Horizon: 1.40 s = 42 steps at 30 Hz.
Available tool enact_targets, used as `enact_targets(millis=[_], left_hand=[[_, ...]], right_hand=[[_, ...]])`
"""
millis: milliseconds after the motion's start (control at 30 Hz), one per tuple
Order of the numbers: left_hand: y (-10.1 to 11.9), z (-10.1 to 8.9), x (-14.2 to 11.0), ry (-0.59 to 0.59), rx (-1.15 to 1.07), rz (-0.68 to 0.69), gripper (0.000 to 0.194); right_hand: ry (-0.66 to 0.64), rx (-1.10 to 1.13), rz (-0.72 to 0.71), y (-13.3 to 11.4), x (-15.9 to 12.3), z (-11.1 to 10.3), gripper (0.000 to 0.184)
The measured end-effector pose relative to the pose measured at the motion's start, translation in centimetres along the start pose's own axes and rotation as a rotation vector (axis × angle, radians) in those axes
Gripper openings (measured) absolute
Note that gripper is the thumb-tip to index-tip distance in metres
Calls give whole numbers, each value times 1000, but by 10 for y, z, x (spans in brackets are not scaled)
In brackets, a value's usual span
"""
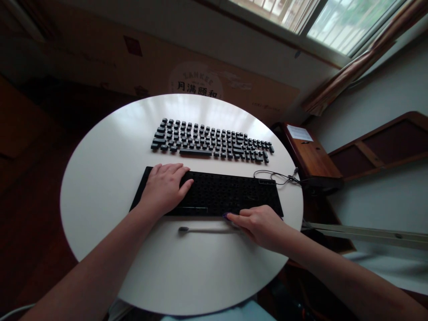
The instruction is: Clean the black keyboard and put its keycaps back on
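A black keyboard base with its keycaps off lies across the middle of the round white table. My left hand rests flat over its left end, fingers stretched out and thumb apart. At the front edge, right of centre, my right hand is closed, with the index finger pointing left. A small purple thing shows at its fingertips; its kind is too small to make out. Just in front of the keyboard lies a toothbrush, bristles to the left, its right end hidden behind my right hand.
Loose black keycaps are laid out in keyboard order behind the base on the white table. A coiled black cable lies at the right rim. Beyond stands a wooden cabinet with a paper on top.
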State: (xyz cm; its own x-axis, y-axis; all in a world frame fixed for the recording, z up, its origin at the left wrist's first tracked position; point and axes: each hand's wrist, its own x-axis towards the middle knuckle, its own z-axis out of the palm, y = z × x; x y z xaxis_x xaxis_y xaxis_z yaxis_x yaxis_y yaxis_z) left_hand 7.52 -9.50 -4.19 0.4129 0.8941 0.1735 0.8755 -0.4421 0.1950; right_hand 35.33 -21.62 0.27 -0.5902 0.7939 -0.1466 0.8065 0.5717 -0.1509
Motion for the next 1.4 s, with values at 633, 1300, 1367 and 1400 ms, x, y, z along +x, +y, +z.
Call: enact_targets(millis=[633,1300,1367,1400], left_hand=[[1,0,0,23,-9,19,48],[179,-15,-63,-191,-75,617,9],[193,0,-61,-237,-52,591,11],[197,5,-59,-253,-44,582,11]], right_hand=[[-78,86,-122,-11,51,-30,28],[482,283,62,31,-79,-93,26],[465,286,56,28,-78,-88,26],[457,290,51,27,-79,-86,26]])
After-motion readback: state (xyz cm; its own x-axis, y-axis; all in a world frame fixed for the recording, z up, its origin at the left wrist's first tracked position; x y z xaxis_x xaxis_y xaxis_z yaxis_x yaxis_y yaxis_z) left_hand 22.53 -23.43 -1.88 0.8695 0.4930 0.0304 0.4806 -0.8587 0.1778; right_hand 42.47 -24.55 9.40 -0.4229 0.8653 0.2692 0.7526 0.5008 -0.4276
